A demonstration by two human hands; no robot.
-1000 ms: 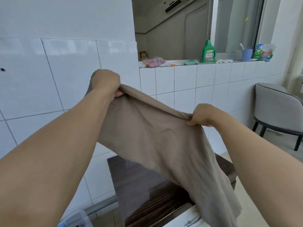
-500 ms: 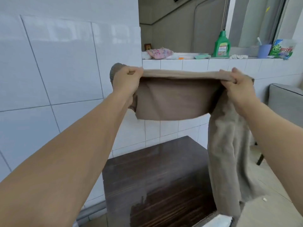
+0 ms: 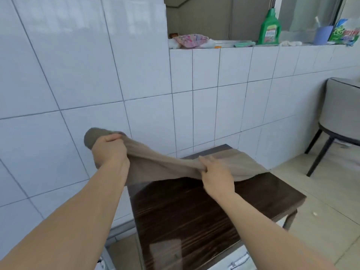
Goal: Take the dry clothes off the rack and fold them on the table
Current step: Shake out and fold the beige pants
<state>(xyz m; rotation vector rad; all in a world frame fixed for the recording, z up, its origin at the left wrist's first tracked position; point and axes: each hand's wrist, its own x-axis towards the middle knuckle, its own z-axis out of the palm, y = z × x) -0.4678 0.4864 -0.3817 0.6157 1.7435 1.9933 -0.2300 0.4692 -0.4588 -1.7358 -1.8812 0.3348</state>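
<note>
A beige garment point(image 3: 165, 168) stretches between both my hands above the far end of a dark wooden table point(image 3: 194, 215). My left hand point(image 3: 109, 151) grips one bunched end of the cloth, out past the table's left edge near the tiled wall. My right hand point(image 3: 216, 176) pinches the cloth over the table's far part. Beyond my right hand the garment's far portion point(image 3: 239, 162) lies spread on the table's back right corner. No rack is in view.
White tiled wall runs behind and to the left of the table. A ledge above holds a green detergent bottle point(image 3: 269, 29), a pink cloth bundle point(image 3: 190, 40), a blue cup point(image 3: 322, 35) and a packet point(image 3: 345, 33). A grey chair point(image 3: 339, 117) stands at right on the tiled floor.
Both hands have come down from chest height to just above the table. The garment, which hung beside the table, now lies partly spread on its far right corner.
</note>
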